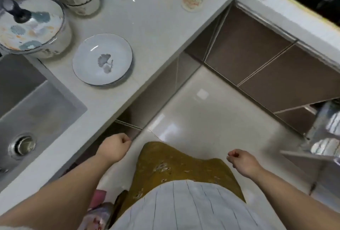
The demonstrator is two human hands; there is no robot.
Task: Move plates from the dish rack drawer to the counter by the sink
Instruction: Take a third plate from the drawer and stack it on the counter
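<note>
Nearest the camera, at the lower middle of the frame, both hands hung empty in front of the body. The left hand [115, 148] was curled into a loose fist just off the bench [156, 33] edge, and the right hand [242, 162] was likewise loosely closed over the floor [211, 119], holding nothing. With neither hand carrying anything, the person was probably between trips, free to turn toward the drawer for another load.

At the right edge of the frame the dish rack drawer [320, 137] stood pulled out, its metal frame blurred; pale rounded shapes in it may have been more dishes, but I could not tell for sure.

Farther off, left of centre, the plates [102, 59] sat on the bench just beside the sink [33, 101], near the front edge where they were easy to set down. At least two seemed stacked, since a second rim showed under the top one. The top plate was shallow, pale bluish white, with a thin dark rim and a grey leaf-like motif in its well.

Beyond them, in the upper left, a lidded pot [33, 25] and other vessels crowded the back of the bench, which likely explained the plates' spot.
</note>
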